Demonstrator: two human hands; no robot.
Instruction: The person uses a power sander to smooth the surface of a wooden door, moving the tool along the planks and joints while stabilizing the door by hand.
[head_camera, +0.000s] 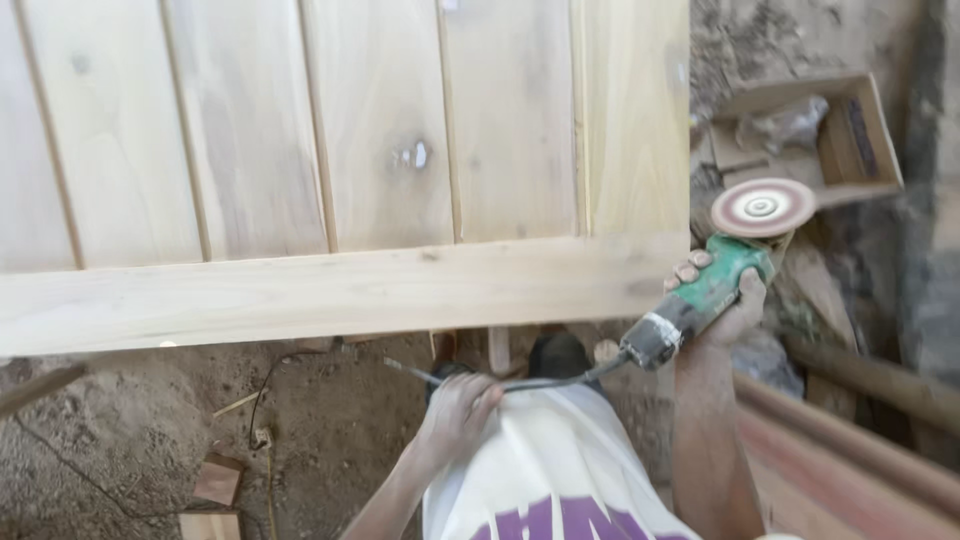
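Right hand (722, 300) grips a green grinder (712, 290) just off the wooden door's (330, 180) corner, disc (763, 207) up. Left hand (458, 408) clasps its cord (540, 383) below the door. Cardboard box (860, 135) lies beyond.

Single view, head-mounted, aimed steeply down and forward over the wearer's own torso. The planked panel (330, 150) is seen at close range, filling the upper left and centre. The right hand (722, 300) and left hand (458, 408) are framed low, within arm's reach. Dirt floor (130, 430) is seen beneath; a cardboard box (850, 130) lies farther off, upper right. No second view is provided.
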